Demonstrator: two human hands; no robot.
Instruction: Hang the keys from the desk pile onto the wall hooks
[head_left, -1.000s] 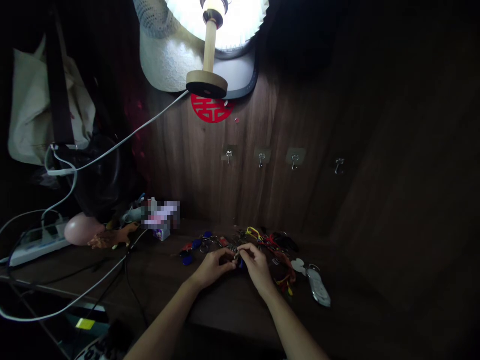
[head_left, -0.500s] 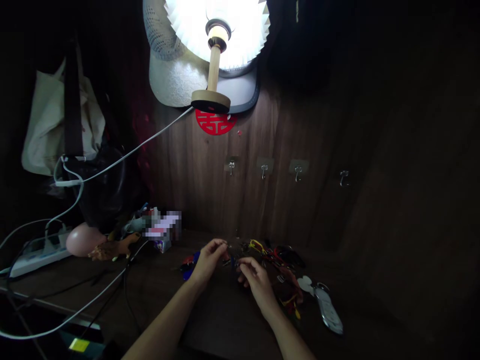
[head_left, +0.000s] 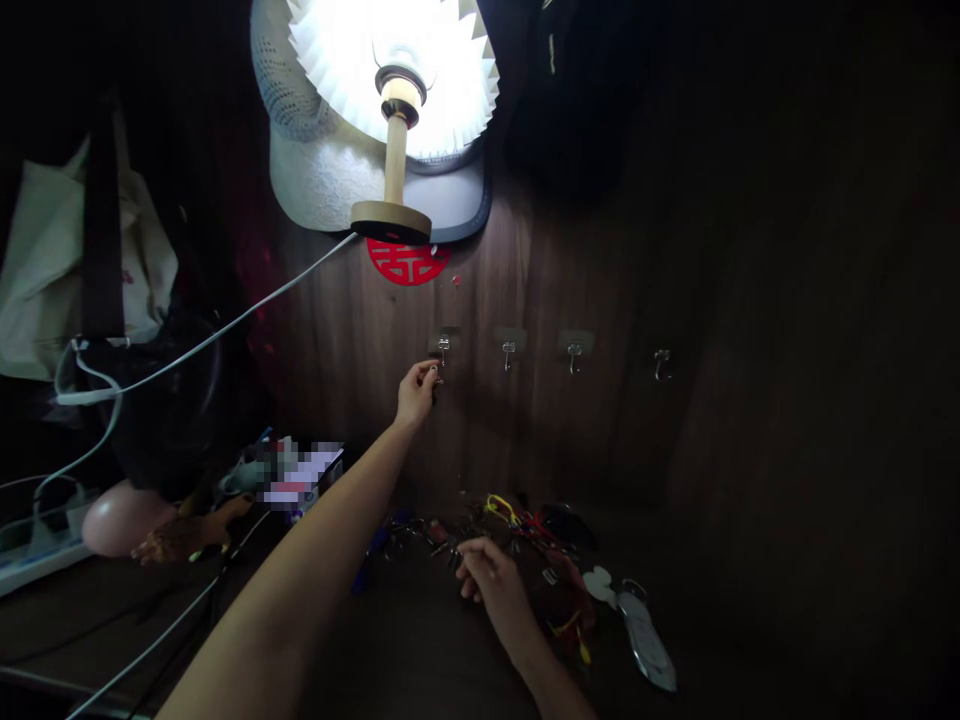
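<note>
My left hand [head_left: 415,398] is raised to the wall, just under the leftmost metal hook [head_left: 444,348]. Thumb and fingers pinch a small metal piece that looks like a key ring [head_left: 436,375]; darkness hides its detail. Low over the table, my right hand [head_left: 491,590] has its fingers curled and closed, and whatever may be in them is hidden. Small keys and metal bits [head_left: 442,540] lie by its fingertips. Right of it spreads a heap of cords and straps, with a yellow loop [head_left: 502,508], red cord [head_left: 536,527] and a brownish strap [head_left: 577,590].
More hooks [head_left: 508,352] line the wall. Above hang caps [head_left: 322,180] behind a lit lamp [head_left: 396,165] with a white cable [head_left: 247,315]. A silvery oblong object [head_left: 645,640] lies at right. Bags, a pink ball [head_left: 127,518] and a power strip [head_left: 41,555] are at left.
My left hand has risen from the tabletop to the leftmost hook with the small metal piece. My right hand stays low by the heap. The view has shifted slightly.
</note>
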